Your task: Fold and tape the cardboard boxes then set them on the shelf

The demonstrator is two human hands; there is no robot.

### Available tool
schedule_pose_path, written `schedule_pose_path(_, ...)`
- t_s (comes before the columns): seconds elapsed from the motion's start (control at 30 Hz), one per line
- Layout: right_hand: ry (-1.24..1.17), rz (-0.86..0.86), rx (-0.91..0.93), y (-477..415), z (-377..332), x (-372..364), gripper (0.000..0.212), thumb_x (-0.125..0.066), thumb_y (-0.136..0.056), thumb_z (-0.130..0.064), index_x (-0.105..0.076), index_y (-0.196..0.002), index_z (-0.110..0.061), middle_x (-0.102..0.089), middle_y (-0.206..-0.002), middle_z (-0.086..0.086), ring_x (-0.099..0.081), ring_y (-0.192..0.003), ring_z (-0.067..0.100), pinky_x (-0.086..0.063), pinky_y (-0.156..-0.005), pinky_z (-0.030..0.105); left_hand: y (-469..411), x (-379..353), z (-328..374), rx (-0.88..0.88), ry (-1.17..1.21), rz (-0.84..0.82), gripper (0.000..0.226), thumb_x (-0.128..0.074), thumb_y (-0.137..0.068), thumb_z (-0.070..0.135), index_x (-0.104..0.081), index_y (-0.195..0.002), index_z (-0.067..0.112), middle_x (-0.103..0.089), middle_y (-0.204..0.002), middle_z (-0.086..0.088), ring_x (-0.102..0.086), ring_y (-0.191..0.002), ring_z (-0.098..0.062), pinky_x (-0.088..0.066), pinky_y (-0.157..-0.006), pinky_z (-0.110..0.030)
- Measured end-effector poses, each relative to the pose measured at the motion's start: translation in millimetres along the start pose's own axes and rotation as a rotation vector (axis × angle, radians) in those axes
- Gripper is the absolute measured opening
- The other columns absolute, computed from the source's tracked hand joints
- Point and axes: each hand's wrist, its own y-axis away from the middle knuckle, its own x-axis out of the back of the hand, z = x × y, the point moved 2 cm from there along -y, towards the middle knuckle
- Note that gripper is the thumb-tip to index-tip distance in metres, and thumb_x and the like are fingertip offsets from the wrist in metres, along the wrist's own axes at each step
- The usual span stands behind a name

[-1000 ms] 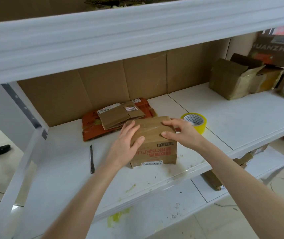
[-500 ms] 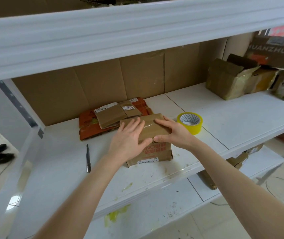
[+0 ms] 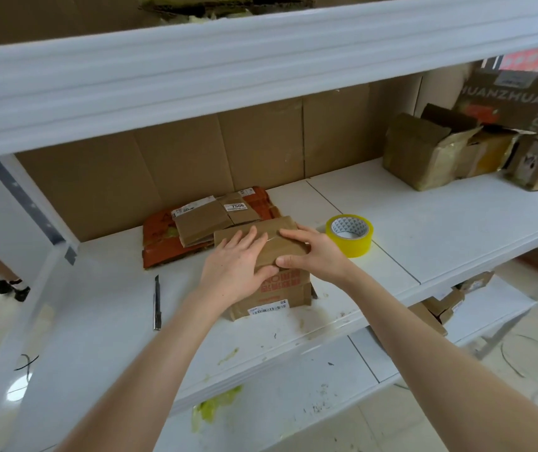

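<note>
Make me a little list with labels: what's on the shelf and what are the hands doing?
Left hand: flat on top of the small brown cardboard box, fingers straight
Right hand: pressing the box top, thumb at its front edge
Tape: yellow roll of tape, right of the box, not touching
Cutter: thin dark cutter lying left of the box
Behind box: flattened brown cardboard pieces stacked
Surface: white shelf

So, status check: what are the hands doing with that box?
Left hand and right hand flat, pressing box top. Box flaps down, on shelf. Tape roll beside it, clear of hands.
</note>
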Motion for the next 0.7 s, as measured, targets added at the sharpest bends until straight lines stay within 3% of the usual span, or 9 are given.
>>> schedule_pose_path(0.1, -0.139, -0.009, 0.002, 1, -1, -1, 0.062, -0.082, -0.072, -0.036, -0.061, -0.129, -0.024, -0.045, -0.143, -0.001, -0.053, -0.121, 0.013, -0.046, -0.103, 0.037, 3, 2, -2, 0.002, -0.004, 0.008, 0.075, -0.033, -0.090, 0.066, -0.011, -0.152, 0.031, -0.008, -0.160, 0.005, -0.013, -0.146, -0.019, -0.020, -0.116, -0.037)
schedule_pose_path(0.2, -0.186, -0.041, 0.012, 0, -4, -7, 0.060, -0.080, -0.076, -0.032, -0.060, -0.131, -0.021, -0.045, -0.141, -0.003, -0.049, -0.128, 0.014, -0.044, -0.105, 0.036, 2, 7, -9, 0.007, -0.019, -0.015, 0.076, -0.036, -0.089, 0.066, -0.010, -0.152, 0.033, -0.008, -0.159, 0.008, -0.015, -0.146, -0.017, -0.027, -0.113, -0.037)
schedule_pose_path(0.3, -0.260, -0.052, -0.005, -5, -2, -3, 0.044, -0.069, -0.087, -0.033, -0.061, -0.129, -0.023, -0.053, -0.131, -0.009, -0.051, -0.122, 0.009, -0.045, -0.097, 0.024, 5, 7, -14, 0.023, -0.019, -0.025, 0.076, -0.035, -0.089, 0.066, -0.007, -0.152, 0.034, -0.007, -0.159, 0.011, -0.014, -0.146, -0.016, -0.027, -0.113, -0.036)
schedule_pose_path(0.33, -0.214, 0.001, -0.033, -8, 2, 4, 0.041, -0.063, -0.091, -0.035, -0.060, -0.129, -0.022, -0.058, -0.130, -0.007, -0.054, -0.119, 0.010, -0.046, -0.096, 0.024, 7, 5, -15, 0.025, -0.015, -0.020, 0.076, -0.035, -0.089, 0.066, -0.007, -0.152, 0.033, -0.006, -0.159, 0.011, -0.013, -0.146, -0.016, -0.025, -0.114, -0.036)
schedule_pose_path(0.4, 0.177, 0.160, -0.140, -15, 21, 26, 0.043, -0.056, -0.094, -0.039, -0.055, -0.133, -0.021, -0.059, -0.132, 0.000, -0.052, -0.122, 0.018, -0.044, -0.100, 0.034, 11, 0, -14, 0.023, -0.011, 0.005, 0.076, -0.033, -0.090, 0.066, -0.006, -0.152, 0.031, -0.005, -0.159, 0.010, -0.012, -0.147, -0.017, -0.020, -0.116, -0.036)
schedule_pose_path(0.5, 0.801, 0.168, -0.368, -16, 57, 50, 0.050, -0.054, -0.094, -0.033, -0.041, -0.141, -0.022, -0.044, -0.145, 0.005, -0.029, -0.140, 0.026, -0.026, -0.112, 0.042, 14, -5, -14, 0.032, -0.018, 0.054, 0.076, -0.029, -0.091, 0.065, -0.006, -0.152, 0.028, -0.004, -0.159, 0.008, -0.010, -0.147, -0.017, -0.015, -0.117, -0.036)
schedule_pose_path(0.57, 0.930, 0.113, -0.420, -17, 77, 53, 0.049, -0.050, -0.092, -0.020, -0.040, -0.140, -0.022, -0.040, -0.147, 0.003, -0.021, -0.143, 0.024, -0.014, -0.117, 0.047, 15, -7, -15, 0.051, -0.003, 0.088, 0.076, -0.030, -0.090, 0.066, -0.010, -0.152, 0.027, -0.007, -0.159, 0.008, -0.012, -0.146, -0.015, -0.015, -0.117, -0.035)
schedule_pose_path(0.7, 0.946, 0.150, -0.309, -23, 79, 58, 0.049, -0.043, -0.092, -0.011, -0.049, -0.136, -0.032, -0.048, -0.141, 0.001, -0.032, -0.137, 0.023, -0.007, -0.118, 0.048, 18, -11, -19, 0.105, 0.118, 0.137, 0.082, -0.035, -0.083, 0.071, -0.021, -0.150, 0.027, -0.015, -0.158, 0.010, -0.016, -0.144, -0.009, -0.016, -0.115, -0.029)
